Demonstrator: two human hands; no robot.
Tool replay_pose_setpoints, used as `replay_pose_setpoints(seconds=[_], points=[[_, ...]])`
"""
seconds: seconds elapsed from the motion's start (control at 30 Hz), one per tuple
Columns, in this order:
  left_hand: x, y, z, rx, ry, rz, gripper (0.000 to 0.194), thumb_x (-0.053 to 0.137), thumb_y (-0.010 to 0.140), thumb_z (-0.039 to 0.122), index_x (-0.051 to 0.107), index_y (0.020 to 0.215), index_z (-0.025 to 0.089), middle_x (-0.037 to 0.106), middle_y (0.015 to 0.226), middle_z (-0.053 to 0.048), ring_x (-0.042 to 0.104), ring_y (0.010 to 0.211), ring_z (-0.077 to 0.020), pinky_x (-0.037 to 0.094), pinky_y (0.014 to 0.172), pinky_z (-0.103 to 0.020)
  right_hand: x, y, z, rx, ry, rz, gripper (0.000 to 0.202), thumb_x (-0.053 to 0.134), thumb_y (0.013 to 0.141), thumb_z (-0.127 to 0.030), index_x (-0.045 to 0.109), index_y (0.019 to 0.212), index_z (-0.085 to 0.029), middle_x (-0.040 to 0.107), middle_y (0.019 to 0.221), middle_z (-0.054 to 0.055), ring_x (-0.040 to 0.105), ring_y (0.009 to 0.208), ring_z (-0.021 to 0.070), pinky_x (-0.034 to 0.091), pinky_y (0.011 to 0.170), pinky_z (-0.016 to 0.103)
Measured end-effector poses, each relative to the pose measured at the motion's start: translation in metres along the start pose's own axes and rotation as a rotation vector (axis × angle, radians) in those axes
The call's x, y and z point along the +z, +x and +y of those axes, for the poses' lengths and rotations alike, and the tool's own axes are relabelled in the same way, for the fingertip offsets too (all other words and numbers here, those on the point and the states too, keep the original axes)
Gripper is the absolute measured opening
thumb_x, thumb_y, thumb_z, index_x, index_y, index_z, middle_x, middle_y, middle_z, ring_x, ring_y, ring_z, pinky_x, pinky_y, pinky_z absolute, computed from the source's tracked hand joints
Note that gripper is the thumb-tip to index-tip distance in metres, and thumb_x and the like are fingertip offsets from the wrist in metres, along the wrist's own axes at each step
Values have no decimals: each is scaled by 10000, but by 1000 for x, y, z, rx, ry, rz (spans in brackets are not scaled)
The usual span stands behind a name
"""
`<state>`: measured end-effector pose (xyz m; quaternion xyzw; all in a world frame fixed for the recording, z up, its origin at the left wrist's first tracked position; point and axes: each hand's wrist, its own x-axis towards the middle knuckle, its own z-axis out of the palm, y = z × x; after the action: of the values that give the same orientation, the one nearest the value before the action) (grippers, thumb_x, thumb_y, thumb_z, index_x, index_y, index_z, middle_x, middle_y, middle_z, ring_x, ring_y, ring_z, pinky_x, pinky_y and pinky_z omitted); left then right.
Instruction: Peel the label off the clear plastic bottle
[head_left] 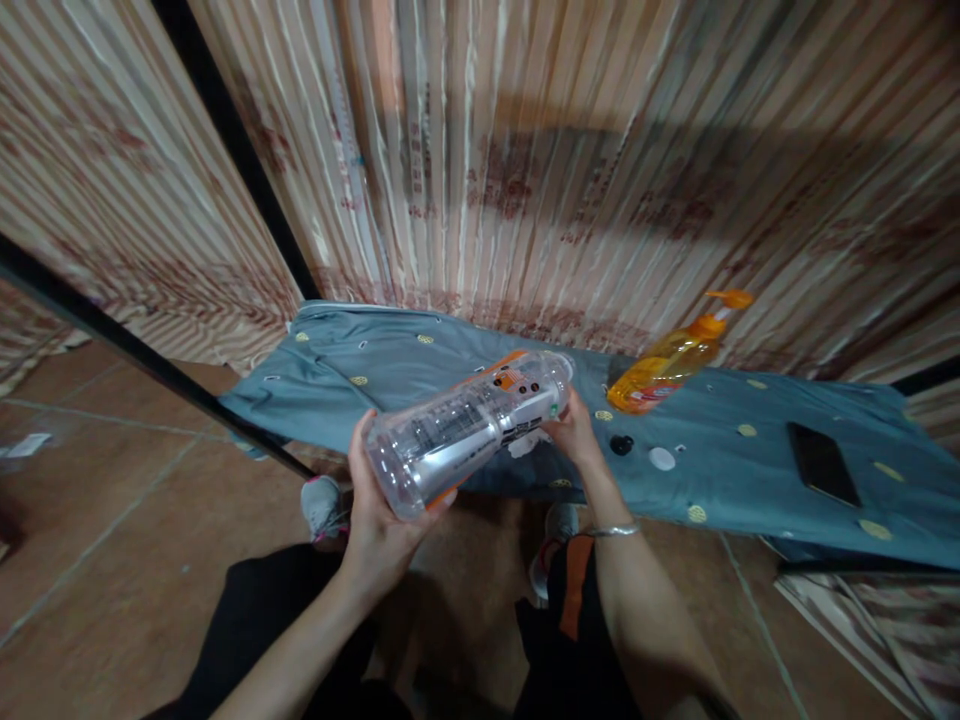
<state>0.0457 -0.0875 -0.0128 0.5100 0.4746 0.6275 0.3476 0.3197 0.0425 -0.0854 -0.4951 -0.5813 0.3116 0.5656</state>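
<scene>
A clear plastic bottle [472, 430] with a silver and orange label lies tilted in the air between my hands, above the front part of a cloth-covered table. My left hand [379, 515] is wrapped round its base, at the lower left. Up near the neck, my right hand [574, 428] grips the other end; some of its fingers are hidden behind the bottle. A crumpled white piece [527, 443], perhaps tissue, shows just under the bottle. To the right of my right hand lie a small black piece [622, 444] and a white round disc [661, 458].
On the blue-grey cloth [360, 350] stands a pump bottle [664, 365] of orange liquid. Farther right lies a dark phone [823, 463]. A striped curtain [480, 150] hangs behind, and black poles [240, 150] rise at the left.
</scene>
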Motion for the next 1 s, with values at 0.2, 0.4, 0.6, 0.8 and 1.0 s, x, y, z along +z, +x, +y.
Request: replay_pose_setpoints(seconds=[0.2, 0.4, 0.6, 0.8, 1.0], points=[[2, 6, -1, 89, 59, 19, 1090, 975, 575, 329, 390, 1492, 255, 620, 1325, -109, 718, 1123, -267, 626, 940, -372, -4, 0, -1, 37, -35, 13, 613, 862, 611, -336, 634, 1170, -227, 780, 1065, 80, 739, 999, 284, 602, 917, 416], [6, 7, 0, 58, 62, -2, 1053, 948, 604, 300, 381, 1490, 258, 659, 1332, -122, 733, 1129, -278, 630, 952, -400, -5, -2, 0, 45, -59, 26, 586, 862, 637, -387, 634, 1157, -239, 781, 1012, 48, 739, 952, 263, 600, 883, 390], [3, 8, -3, 10, 17, -19, 1065, 946, 623, 300, 351, 1506, 271, 646, 1390, -147, 712, 1211, -325, 613, 1015, -444, -1, -1, -4, 55, 6, 56, 611, 876, 597, -401, 638, 1135, -235, 776, 1036, 64, 737, 951, 267, 608, 876, 393], [-1, 3, -8, -85, -42, -55, 1129, 962, 621, 283, 303, 1537, 249, 630, 1433, -185, 726, 1206, -355, 644, 971, -464, -2, -3, -12, 40, -29, 64, 599, 878, 599, -397, 638, 1123, -235, 780, 997, 56, 735, 875, 250, 613, 812, 373], [3, -6, -11, -122, -123, -42, 1100, 952, 666, 295, 307, 1557, 284, 612, 1472, -180, 736, 1197, -352, 657, 970, -459, -1, -3, -15, 54, -42, 83, 643, 871, 581, -369, 637, 1155, -197, 780, 1034, 90, 739, 947, 285, 620, 861, 408]])
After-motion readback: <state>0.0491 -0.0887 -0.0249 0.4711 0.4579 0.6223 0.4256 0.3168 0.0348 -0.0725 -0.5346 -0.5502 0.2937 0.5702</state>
